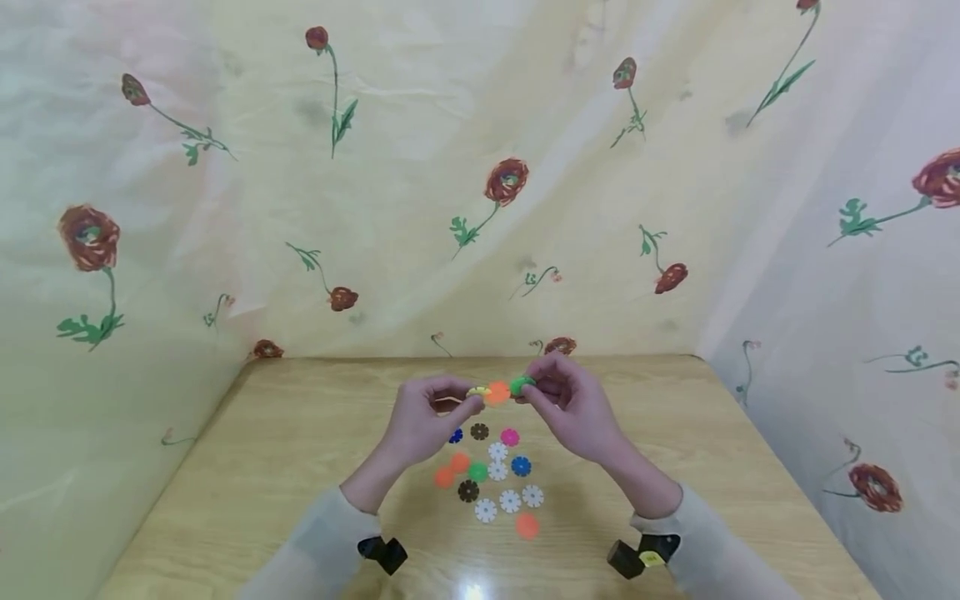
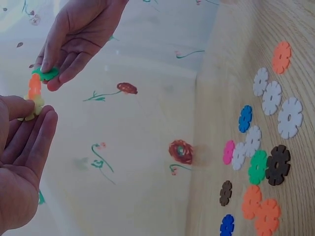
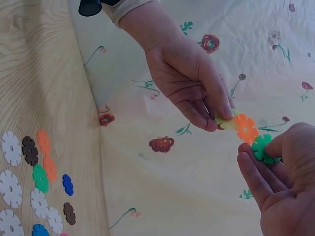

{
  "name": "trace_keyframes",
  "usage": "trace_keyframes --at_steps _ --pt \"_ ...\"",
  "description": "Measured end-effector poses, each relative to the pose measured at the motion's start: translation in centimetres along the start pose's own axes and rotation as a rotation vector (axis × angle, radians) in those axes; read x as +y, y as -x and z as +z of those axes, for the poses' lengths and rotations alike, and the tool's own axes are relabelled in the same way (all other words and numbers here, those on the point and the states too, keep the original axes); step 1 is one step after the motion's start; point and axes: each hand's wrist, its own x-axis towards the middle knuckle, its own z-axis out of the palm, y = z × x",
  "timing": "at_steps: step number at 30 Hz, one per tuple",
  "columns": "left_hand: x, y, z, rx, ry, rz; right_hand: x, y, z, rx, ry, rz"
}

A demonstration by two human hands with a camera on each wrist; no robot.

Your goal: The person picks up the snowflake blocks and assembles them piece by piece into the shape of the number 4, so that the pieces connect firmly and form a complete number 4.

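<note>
Above the table, my left hand point(image 1: 429, 419) pinches a yellow notched plastic disc point(image 3: 224, 123) between thumb and fingers. An orange notched disc point(image 3: 246, 129) sits edge to edge with the yellow one and looks slotted into it. On its other side is a green notched disc point(image 3: 265, 149), which my right hand point(image 1: 576, 410) pinches by thumb and fingers. Green and orange meet at their rims; whether they are locked together I cannot tell. The three form a short row between both hands.
Several loose notched discs lie on the wooden table point(image 1: 315, 467) below the hands, among them a pink disc point(image 1: 510, 437), a blue disc point(image 1: 521, 466), a white disc point(image 1: 485, 510) and an orange disc point(image 1: 527, 525). Flower-patterned cloth point(image 1: 420, 208) hangs around the table's back and sides.
</note>
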Motion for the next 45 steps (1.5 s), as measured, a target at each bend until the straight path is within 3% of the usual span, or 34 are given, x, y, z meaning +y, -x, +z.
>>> trace_keyframes --at_steps 13,20,31,45 --pt "-0.3 0.5 0.0 -0.006 0.02 0.004 0.7 0.6 0.4 -0.043 -0.142 -0.042" --pt "0.1 0.9 0.3 -0.037 0.021 -0.018 0.7 1.0 0.4 -0.048 -0.147 -0.07" --pt "0.6 0.7 0.8 -0.021 0.067 -0.037 0.3 1.0 0.0 -0.059 -0.191 -0.108" --pt "1.2 0.6 1.1 -0.02 0.116 -0.064 0.1 1.0 -0.2 -0.05 -0.253 -0.03"
